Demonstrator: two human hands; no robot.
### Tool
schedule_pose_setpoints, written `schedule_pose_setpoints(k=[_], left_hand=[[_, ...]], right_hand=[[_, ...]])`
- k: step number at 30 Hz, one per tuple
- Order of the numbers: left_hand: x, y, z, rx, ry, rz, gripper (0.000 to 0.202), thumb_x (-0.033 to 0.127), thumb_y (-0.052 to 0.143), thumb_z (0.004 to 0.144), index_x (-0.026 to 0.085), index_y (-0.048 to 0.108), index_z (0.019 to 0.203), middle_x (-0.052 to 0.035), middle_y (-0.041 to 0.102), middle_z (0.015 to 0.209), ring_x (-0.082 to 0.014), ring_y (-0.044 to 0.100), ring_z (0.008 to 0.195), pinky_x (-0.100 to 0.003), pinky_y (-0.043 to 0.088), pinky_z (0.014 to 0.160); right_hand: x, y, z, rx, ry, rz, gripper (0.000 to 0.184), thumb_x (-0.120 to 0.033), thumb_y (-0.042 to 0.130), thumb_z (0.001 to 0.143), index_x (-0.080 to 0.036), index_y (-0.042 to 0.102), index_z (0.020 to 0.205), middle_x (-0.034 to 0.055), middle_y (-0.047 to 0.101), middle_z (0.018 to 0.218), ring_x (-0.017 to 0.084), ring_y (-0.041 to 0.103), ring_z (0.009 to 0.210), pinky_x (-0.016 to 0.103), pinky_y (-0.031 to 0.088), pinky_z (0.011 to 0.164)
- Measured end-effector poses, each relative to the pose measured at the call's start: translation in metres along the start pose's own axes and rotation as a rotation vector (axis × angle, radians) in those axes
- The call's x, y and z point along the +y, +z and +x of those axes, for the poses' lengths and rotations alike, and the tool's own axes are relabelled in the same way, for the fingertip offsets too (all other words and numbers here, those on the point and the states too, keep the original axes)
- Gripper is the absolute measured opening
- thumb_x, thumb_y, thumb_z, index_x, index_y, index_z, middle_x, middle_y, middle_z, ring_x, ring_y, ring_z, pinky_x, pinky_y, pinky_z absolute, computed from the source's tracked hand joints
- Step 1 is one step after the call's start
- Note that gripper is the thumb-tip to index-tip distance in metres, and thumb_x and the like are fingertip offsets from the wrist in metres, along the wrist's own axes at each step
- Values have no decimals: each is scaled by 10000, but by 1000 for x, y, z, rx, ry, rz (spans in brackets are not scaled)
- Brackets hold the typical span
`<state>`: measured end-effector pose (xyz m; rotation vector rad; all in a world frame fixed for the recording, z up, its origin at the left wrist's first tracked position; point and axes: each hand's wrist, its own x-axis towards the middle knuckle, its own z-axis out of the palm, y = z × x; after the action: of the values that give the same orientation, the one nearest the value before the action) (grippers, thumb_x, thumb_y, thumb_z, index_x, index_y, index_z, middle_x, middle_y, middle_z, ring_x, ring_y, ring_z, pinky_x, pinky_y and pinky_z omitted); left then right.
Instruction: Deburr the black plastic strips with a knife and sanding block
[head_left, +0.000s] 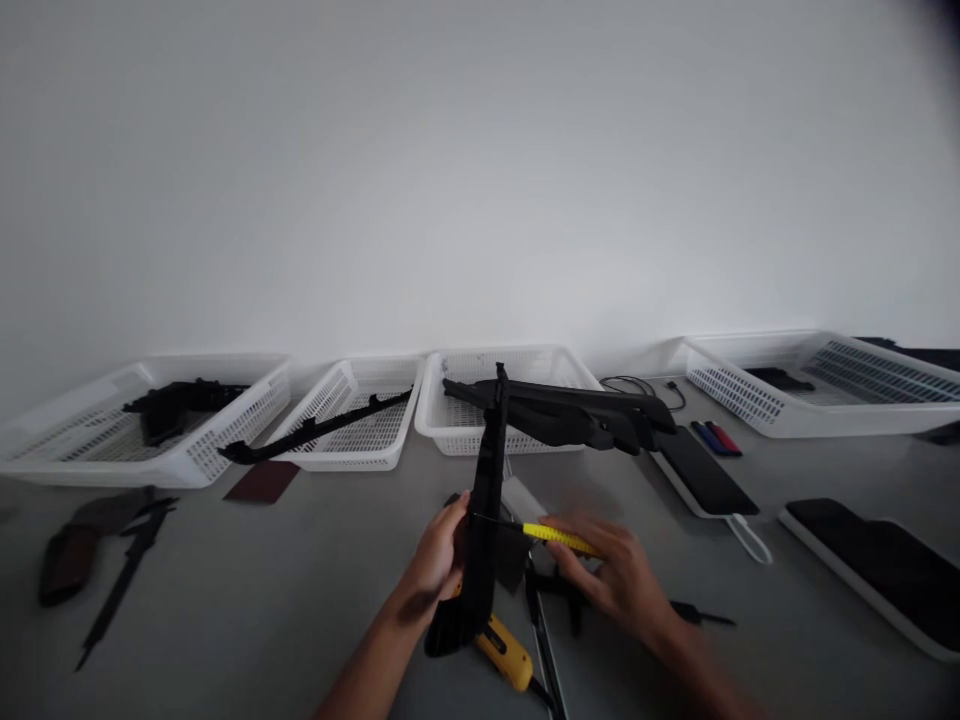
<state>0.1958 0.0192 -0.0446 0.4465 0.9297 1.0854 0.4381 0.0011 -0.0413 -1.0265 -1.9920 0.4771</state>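
Observation:
In the head view, my left hand (442,548) is closed around a long black plastic part (487,490), held tilted up over the table. My right hand (611,565), slightly blurred, grips a yellow-handled tool (559,538) with a thin dark shaft. That shaft reaches left to the black part and seems to touch its side near my left fingers; whether the tool is a file or a screwdriver I cannot make out. Beneath the part lies a yellow power tool (506,655) with a dark cord, partly covered. Other dark pieces under my right hand are partly hidden.
White baskets (442,430) line the wall, several holding or supporting black parts (577,410). A dark red sheet (262,482) and brown-black pieces (71,562) lie left. On the right are a black-topped white device (697,470), blue and red items (716,438) and another flat device (877,570).

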Motion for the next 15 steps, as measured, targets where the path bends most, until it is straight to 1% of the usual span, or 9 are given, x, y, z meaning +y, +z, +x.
schedule_pose_setpoints(k=[3, 7, 9, 12, 13, 15], left_hand=[[0, 0, 0, 13, 22, 11, 397, 481, 885, 826, 164, 687, 691, 29, 625, 535, -104, 552, 431, -215, 379, 426], [3, 1, -1, 20, 42, 16, 398, 493, 926, 776, 160, 711, 736, 28, 653, 573, -108, 574, 471, -215, 383, 441], [3, 2, -2, 15, 42, 18, 414, 512, 925, 771, 163, 707, 731, 28, 648, 572, -105, 556, 467, -217, 370, 433], [0, 3, -2, 1, 33, 22, 428, 524, 926, 764, 164, 702, 706, 23, 642, 562, -103, 531, 455, -224, 367, 429], [-1, 3, -2, -3, 30, 23, 428, 521, 928, 762, 164, 702, 699, 20, 644, 561, -105, 529, 452, -229, 370, 429], [-1, 3, 0, 0, 31, 18, 424, 515, 928, 764, 167, 698, 690, 24, 638, 547, -109, 529, 445, -231, 379, 430]], right_hand=[[-3, 0, 0, -34, 12, 22, 275, -381, 575, 1078, -245, 806, 1139, 73, 842, 967, 232, 801, 808, 321, 634, 722], [-8, -2, 0, -67, -36, 46, 279, -381, 573, 1072, -227, 805, 1065, 67, 817, 865, 221, 767, 729, 306, 601, 667], [-8, -2, 1, -38, -25, 42, 290, -390, 572, 1077, -230, 813, 1061, 67, 820, 863, 219, 762, 712, 303, 604, 666], [-7, -2, 2, 42, 45, 15, 313, -413, 567, 1086, -236, 824, 1106, 83, 841, 933, 229, 784, 750, 309, 623, 692], [-7, -2, 2, 52, 65, 10, 320, -422, 567, 1086, -235, 825, 1114, 88, 844, 955, 234, 791, 767, 310, 625, 700], [-7, -1, 2, 22, 73, 18, 329, -436, 567, 1081, -234, 826, 1098, 83, 842, 929, 231, 788, 755, 309, 617, 693]])
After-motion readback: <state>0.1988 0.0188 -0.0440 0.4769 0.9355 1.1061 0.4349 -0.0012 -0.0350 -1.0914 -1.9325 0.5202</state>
